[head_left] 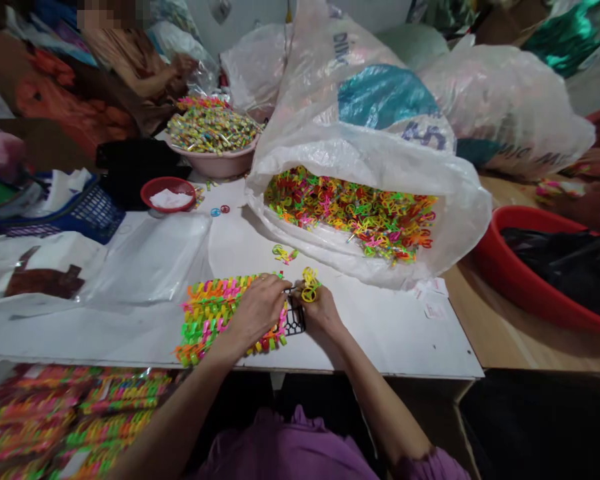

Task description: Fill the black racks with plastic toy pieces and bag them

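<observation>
A black plastic grid rack lies near the table's front edge, mostly filled with rows of small neon plastic pieces in pink, green, yellow and orange. Across its right part rests my left hand, fingers bent together at the rack's top edge; what they pinch is hidden. My right hand, at the rack's right end, is closed on yellow plastic pieces with round loops. A few loose pieces lie on the white table just beyond. Behind them a big white sack gapes open, full of similar pieces.
Clear plastic bags lie at left beside a blue basket. Further back stand a small red bowl and a heaped pink basin, with another person behind. A red tub stands right; packed bags lie below left.
</observation>
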Action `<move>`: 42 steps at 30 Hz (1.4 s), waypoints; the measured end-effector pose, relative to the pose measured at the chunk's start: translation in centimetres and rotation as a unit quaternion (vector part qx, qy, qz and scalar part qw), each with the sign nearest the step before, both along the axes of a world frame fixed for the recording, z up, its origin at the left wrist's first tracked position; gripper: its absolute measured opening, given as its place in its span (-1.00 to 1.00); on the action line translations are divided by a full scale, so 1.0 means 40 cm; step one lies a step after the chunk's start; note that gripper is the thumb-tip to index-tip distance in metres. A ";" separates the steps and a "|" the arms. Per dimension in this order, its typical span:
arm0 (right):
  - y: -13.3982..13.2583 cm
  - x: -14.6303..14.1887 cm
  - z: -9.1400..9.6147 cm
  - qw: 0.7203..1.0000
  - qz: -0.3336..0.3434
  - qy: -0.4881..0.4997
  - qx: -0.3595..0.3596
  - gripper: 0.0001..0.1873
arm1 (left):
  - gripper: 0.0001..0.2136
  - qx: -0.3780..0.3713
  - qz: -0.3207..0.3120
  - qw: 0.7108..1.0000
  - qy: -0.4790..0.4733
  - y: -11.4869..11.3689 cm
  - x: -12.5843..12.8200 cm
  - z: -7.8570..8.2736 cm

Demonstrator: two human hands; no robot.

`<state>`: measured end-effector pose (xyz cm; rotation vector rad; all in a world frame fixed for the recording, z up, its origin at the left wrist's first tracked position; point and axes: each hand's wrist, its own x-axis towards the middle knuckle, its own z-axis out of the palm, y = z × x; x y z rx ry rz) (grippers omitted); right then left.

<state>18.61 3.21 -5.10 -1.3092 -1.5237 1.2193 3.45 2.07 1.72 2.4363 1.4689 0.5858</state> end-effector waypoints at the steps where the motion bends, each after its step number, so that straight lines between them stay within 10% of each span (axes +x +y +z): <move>1: 0.002 -0.005 -0.009 1.000 0.001 -0.009 0.014 -0.85 | -0.82 -0.001 -0.001 1.000 -0.002 0.001 0.004 -0.005; 10: -0.003 -0.027 -0.032 0.956 0.059 -0.247 0.147 -0.76 | -0.74 0.046 0.005 0.999 -0.009 -0.007 -0.009 -0.038; 19: -0.002 -0.067 -0.010 0.929 0.076 -0.341 0.119 -0.78 | -0.78 0.111 -0.022 0.993 0.029 0.002 -0.015 -0.070; 25: 0.113 0.078 0.020 0.934 0.212 -0.270 0.102 -0.79 | -0.79 0.137 -0.022 0.990 0.023 0.003 -0.020 -0.087; 29: 0.276 0.230 0.090 0.849 0.046 -0.497 0.171 -0.70 | -0.79 0.147 -0.027 0.989 0.015 0.001 -0.020 -0.088; 33: 0.370 0.302 0.127 0.745 0.030 -0.632 0.210 -0.76 | -0.81 0.145 -0.024 0.989 -0.004 -0.001 -0.020 -0.081; 42: 0.130 0.270 0.059 0.758 0.139 -0.547 0.327 -0.82 | -0.79 0.131 -0.030 0.991 -0.025 0.005 -0.024 -0.095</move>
